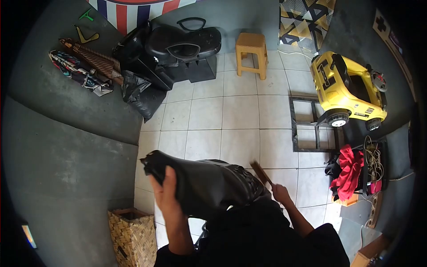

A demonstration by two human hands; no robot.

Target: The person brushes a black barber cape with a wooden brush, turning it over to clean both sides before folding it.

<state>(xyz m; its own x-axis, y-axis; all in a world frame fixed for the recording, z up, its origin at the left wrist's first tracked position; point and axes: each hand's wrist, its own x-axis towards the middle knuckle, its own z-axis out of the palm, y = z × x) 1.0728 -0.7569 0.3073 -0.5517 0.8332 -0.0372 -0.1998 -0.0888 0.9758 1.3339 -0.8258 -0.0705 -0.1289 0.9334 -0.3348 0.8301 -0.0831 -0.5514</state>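
Two hands busy — left hand (167,189) wrapped tight round a black boot (202,184) to steady it, right hand (281,193) pinching a brush (261,172) — near the tiled floor (240,111).

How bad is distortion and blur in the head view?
Head view: strong fisheye, tile lines bow and a dark vignette fills the corners; the brush in the right hand is motion-smeared; the left hand on the black boot is sharp; soft glare on the yellow toy car.
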